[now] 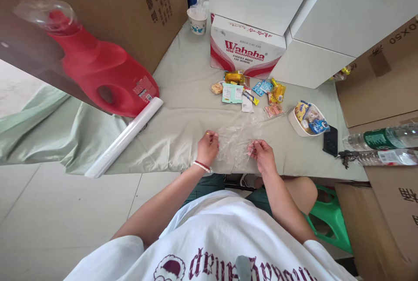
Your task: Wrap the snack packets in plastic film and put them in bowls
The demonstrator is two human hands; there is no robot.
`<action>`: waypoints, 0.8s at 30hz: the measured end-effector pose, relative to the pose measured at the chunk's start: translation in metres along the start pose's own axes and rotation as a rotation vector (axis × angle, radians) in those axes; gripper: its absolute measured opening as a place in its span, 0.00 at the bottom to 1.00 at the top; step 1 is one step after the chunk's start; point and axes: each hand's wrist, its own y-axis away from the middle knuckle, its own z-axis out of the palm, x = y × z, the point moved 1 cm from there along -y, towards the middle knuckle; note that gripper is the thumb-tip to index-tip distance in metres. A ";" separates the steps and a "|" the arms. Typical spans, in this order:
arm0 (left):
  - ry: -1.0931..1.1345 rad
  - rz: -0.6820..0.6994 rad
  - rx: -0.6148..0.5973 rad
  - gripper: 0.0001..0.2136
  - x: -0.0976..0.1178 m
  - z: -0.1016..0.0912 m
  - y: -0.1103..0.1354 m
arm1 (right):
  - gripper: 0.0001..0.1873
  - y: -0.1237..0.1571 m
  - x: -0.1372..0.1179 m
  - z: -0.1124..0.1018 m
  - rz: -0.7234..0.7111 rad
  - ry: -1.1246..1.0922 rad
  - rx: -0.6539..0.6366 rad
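A thin, crumpled sheet of clear plastic film [233,143] lies near the front edge of the cloth-covered table, stretched between my two hands. My left hand [208,147] pinches its left side, with a red and white bracelet at the wrist. On the other side, the fingers of my right hand [261,154] are closed on the film's right edge. Just beyond the film are several wrapped snacks: a pale green packet [232,93], blue packets [262,87], a yellow packet [278,91] and a pink one [273,110].
A red jug [111,76] and a white roll of film [126,136] are at left. Behind the snacks stands a Wahaba carton [244,48], near a paper cup [197,24]. To the right are a white bowl [295,125] of snacks, a black phone [330,140] and plastic bottles [380,138].
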 end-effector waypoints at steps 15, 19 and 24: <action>-0.708 0.867 0.136 0.13 0.016 -0.053 -0.013 | 0.20 -0.034 -0.003 -0.025 -0.045 0.216 0.035; -0.882 0.928 -0.205 0.19 0.020 -0.028 -0.033 | 0.21 -0.031 0.003 -0.034 -0.076 0.284 0.027; -1.006 0.748 -0.322 0.26 -0.011 -0.025 -0.063 | 0.22 -0.025 0.002 -0.068 -0.080 0.404 -0.024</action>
